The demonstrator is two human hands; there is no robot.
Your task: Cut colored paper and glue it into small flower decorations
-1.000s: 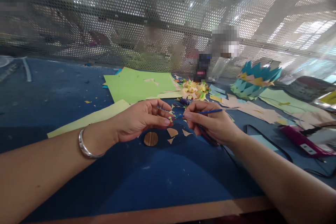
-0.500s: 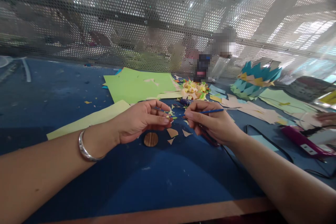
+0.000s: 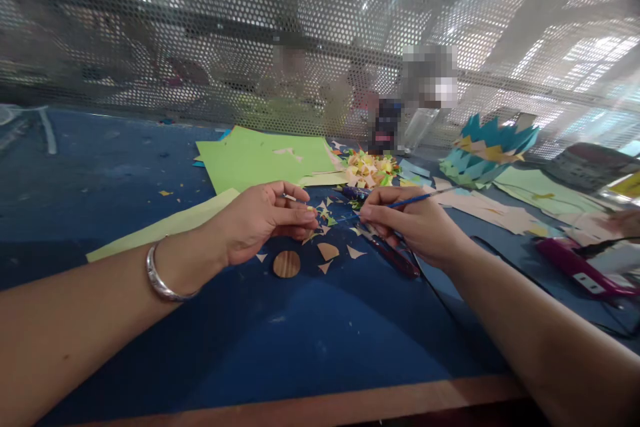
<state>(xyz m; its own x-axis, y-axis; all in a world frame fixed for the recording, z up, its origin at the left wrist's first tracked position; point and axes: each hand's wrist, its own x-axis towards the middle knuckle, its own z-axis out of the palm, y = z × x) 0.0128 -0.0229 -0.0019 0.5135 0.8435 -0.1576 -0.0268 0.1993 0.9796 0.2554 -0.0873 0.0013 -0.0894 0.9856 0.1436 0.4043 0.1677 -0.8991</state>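
Between the near and far edges of the desk (image 3: 225, 347), my left hand (image 3: 257, 221) pinches a tiny yellow piece (image 3: 311, 209) while my right hand (image 3: 413, 221) grips a thin blue stick (image 3: 410, 201), its tip apart from the piece, and I judge a light pinch and 2 steady wrists safest.

Disc (image 3: 287, 264) (on table (image 3: 310, 347)) left of stick (image 3: 411, 200)

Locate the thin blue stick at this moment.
In the head view, the thin blue stick is right of centre, pinched in the right hand, its tip pointing toward the left hand.
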